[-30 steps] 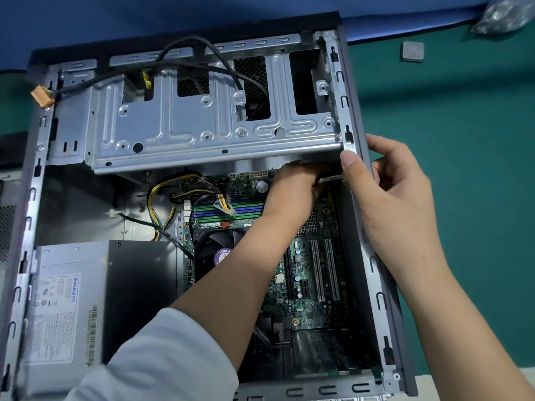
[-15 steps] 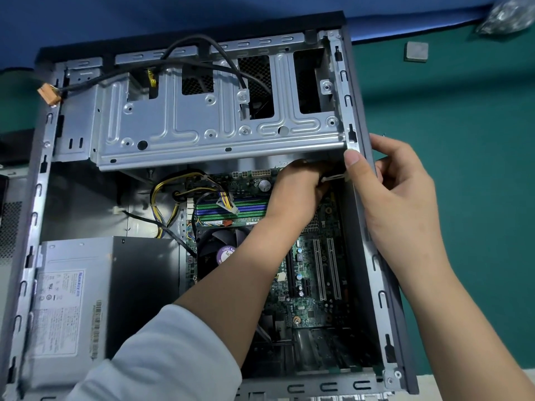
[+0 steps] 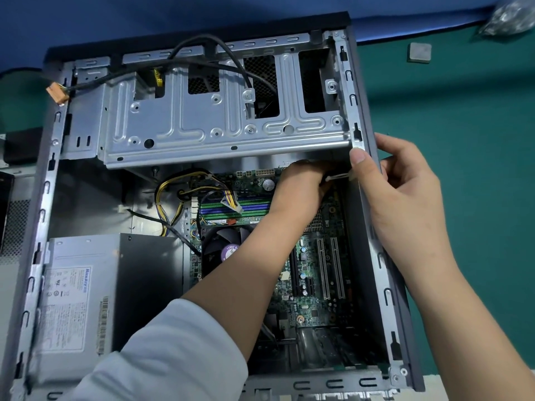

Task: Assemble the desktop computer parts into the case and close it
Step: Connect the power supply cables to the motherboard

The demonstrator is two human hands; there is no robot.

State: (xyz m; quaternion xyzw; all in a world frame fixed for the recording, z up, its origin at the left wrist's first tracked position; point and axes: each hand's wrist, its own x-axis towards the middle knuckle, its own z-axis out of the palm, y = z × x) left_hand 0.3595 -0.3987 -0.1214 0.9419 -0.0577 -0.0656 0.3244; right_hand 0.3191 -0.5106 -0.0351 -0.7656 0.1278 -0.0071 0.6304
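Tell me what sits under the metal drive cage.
Below the drive cage, the motherboard's top edge with white connectors shows. The left hand reaches under the cage's right end; its fingertips and whatever they touch are hidden.

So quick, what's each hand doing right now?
Left hand: reaches under the drive cage; fingers hidden, so cannot tell.
Right hand: grips the case's right edge, thumb over the rim.

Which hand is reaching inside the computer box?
The left hand, the one with the white sleeve, is down inside the case above the green motherboard. The right hand grips the case's outer edge instead.
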